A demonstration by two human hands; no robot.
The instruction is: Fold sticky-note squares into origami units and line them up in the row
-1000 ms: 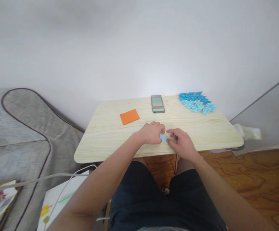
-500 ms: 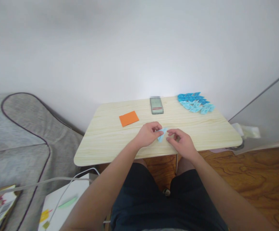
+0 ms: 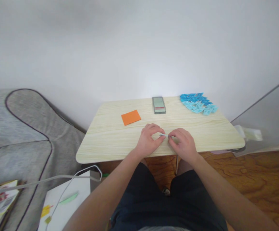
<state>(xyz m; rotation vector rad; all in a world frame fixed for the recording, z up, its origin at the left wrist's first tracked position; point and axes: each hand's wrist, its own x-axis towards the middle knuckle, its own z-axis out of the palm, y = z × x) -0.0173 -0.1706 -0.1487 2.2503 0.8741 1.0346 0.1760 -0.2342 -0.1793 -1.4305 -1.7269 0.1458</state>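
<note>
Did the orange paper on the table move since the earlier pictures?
No. The orange paper lies in the same spot against the table and its back edge; only the whole view shifted a little.

Light-blue paper (image 3: 163, 134) between fingers (image 3: 157, 129)

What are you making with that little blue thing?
A person at the table has a small pale blue piece, seemingly paper, between the fingertips of the left hand and the right hand. It shows thin, nearly edge-on, so what it will be can't be told. Folded blue pieces lie together at the table's far right, and an orange sheet lies farther left.
</note>
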